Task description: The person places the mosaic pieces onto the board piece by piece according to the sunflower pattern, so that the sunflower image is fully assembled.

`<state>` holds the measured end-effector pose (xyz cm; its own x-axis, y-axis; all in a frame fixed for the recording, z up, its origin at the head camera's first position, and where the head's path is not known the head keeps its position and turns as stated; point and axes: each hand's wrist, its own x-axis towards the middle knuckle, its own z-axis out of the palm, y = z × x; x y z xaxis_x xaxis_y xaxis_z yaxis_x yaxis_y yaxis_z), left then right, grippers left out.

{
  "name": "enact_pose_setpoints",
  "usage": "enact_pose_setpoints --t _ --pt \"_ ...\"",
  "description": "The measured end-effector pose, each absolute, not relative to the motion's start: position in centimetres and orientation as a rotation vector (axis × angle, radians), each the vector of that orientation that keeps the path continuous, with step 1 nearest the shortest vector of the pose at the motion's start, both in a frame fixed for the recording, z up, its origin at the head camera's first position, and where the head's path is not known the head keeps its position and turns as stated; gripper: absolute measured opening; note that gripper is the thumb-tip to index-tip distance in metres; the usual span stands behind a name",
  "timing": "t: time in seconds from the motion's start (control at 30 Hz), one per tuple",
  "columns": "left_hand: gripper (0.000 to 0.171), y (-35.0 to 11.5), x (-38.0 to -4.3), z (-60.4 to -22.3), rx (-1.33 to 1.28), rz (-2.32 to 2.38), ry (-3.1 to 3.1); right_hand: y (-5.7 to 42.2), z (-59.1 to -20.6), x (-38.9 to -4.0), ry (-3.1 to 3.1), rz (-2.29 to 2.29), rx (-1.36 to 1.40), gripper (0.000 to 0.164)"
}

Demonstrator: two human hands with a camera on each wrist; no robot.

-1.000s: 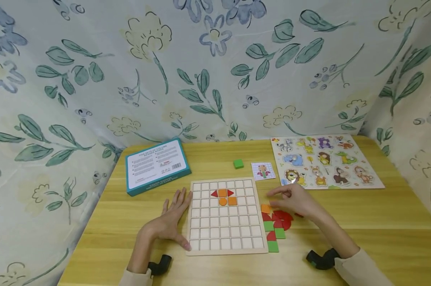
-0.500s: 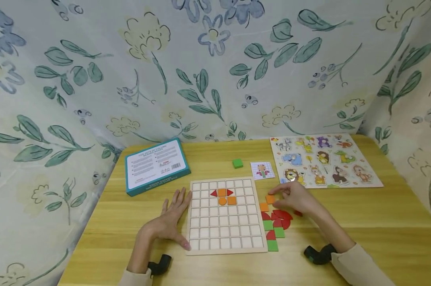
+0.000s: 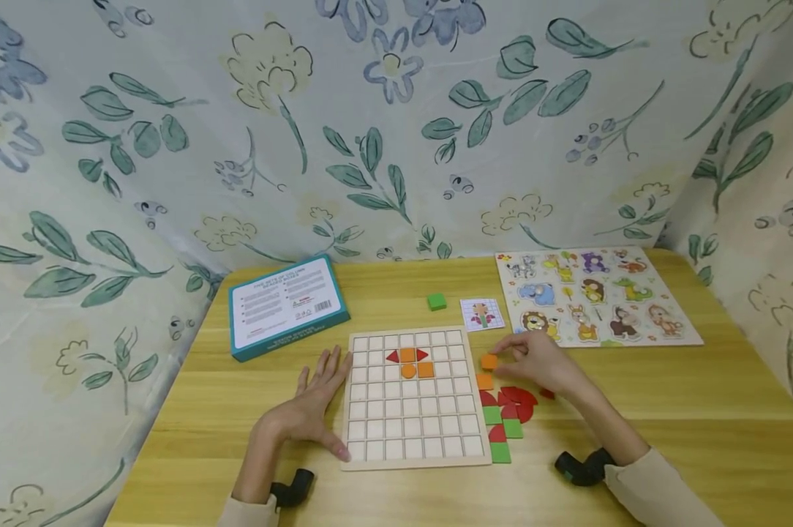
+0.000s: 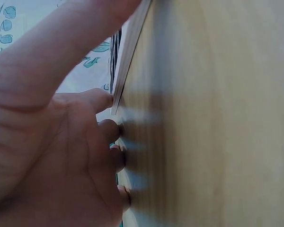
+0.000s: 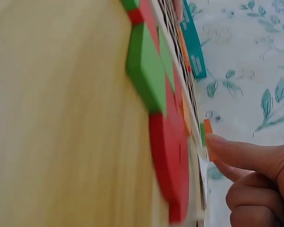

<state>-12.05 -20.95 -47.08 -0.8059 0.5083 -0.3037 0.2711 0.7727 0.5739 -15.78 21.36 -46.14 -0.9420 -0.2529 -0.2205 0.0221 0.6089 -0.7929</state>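
My right hand pinches an orange square tile between thumb and index finger, beside the right edge of the wooden grid board. In the right wrist view the held orange tile shows edge-on at the fingertips. Fingers spread, my left hand rests against the board's left edge, thumb at the lower corner. On the board lie an orange square flanked by two red triangles, with an orange circle and another orange square below.
Loose red pieces, green squares and an orange square lie along the board's right side. Behind it are a green block and a pattern card. A teal box stands back left, an animal puzzle back right.
My right hand has picked up an orange square from the pieces, lifted it and brought it slightly left toward the board. The left hand has stayed in place.
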Motion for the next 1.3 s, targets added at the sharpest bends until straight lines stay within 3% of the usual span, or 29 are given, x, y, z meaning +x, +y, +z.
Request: enact_pose_setpoints --t 0.6,1.3 --pt "0.156 -21.0 -12.0 -47.1 0.586 0.728 2.504 8.2 -46.3 -16.9 2.387 -1.418 -0.280 0.019" --pt "0.156 -21.1 -12.1 -47.1 0.585 0.739 2.506 6.0 -46.7 -17.1 2.449 -1.392 -0.271 0.016"
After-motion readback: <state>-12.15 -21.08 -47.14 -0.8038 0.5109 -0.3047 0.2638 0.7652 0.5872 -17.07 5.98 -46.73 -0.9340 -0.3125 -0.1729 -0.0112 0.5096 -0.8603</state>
